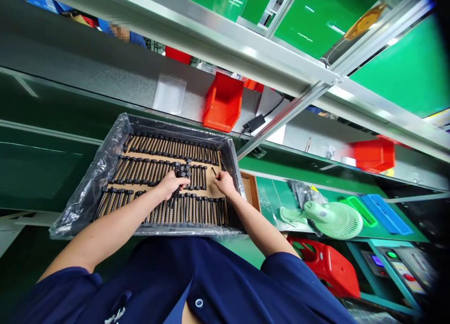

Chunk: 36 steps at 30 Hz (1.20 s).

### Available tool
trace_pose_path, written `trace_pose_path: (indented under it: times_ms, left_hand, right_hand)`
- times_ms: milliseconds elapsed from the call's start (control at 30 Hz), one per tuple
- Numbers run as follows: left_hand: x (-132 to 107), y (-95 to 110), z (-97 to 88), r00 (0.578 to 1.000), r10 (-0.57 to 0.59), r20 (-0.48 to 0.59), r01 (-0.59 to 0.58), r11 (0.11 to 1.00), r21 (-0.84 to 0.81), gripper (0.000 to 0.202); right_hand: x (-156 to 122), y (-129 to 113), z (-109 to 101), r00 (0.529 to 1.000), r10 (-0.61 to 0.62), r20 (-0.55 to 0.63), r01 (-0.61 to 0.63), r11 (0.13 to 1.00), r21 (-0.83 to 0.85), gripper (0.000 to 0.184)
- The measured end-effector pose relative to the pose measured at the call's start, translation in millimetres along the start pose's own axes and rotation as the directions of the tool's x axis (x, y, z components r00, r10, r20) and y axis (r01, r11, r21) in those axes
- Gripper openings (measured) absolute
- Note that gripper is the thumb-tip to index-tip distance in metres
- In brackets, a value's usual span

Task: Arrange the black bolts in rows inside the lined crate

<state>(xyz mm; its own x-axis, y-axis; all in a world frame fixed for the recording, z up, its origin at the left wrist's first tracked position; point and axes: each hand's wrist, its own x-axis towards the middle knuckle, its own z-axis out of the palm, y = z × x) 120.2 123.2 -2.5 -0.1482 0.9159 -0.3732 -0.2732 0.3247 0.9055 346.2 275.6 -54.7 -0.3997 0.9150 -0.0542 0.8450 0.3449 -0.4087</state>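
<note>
A box lined with clear plastic (79, 188) lies in front of me, with cardboard (212, 191) on its floor. On the cardboard lie three rows of long black bolts (168, 148), thin in the shank with thick round heads. My left hand (169, 185) is closed round a bunch of the same bolts (182, 169), heads upward, over the middle row. Near the right end of that row, my right hand (225, 183) pinches one black bolt (213, 171); only its thin end shows past the fingertips. Part of the front row is hidden under my left forearm.
Behind the box, a grey shelf holds a red bin (223, 102), a plastic bag (169, 94) and a black adapter (254, 123). A metal post (281, 120) slants up beside them. To the right are a green fan (337, 219), blue tray (386, 214) and red stool (332, 267).
</note>
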Motion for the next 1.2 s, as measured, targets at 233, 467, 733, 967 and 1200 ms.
trace_pose_path:
  times_ms: [233,467,733,967,1200]
  left_hand:
    - [2,-5,-0.5,1.000,-0.021,0.004,0.021,1.000,0.008,0.020]
    - [3,-5,0.6,0.997,-0.062,-0.036,0.059,0.995,-0.079,0.021]
    - [1,0,4.1,0.993,-0.116,-0.033,0.108,0.976,-0.189,0.019]
    - [-3,1,9.9,0.997,-0.077,0.032,0.081,0.980,-0.180,0.026]
    - [-6,-1,14.8,0.992,0.094,0.081,-0.082,0.987,-0.137,0.030]
  right_hand:
    - [-6,-1,25,0.990,0.040,0.138,-0.027,0.995,-0.098,0.021]
    - [-6,-8,25,0.982,-0.008,0.191,0.020,0.998,-0.059,0.011]
    - [-7,-9,20,0.989,0.013,0.148,-0.019,0.999,0.034,0.012]
    - [-24,-56,0,0.969,-0.086,0.232,-0.099,0.727,0.680,0.025]
    - [-52,-121,3,0.908,-0.174,0.381,-0.330,0.262,0.907,0.043]
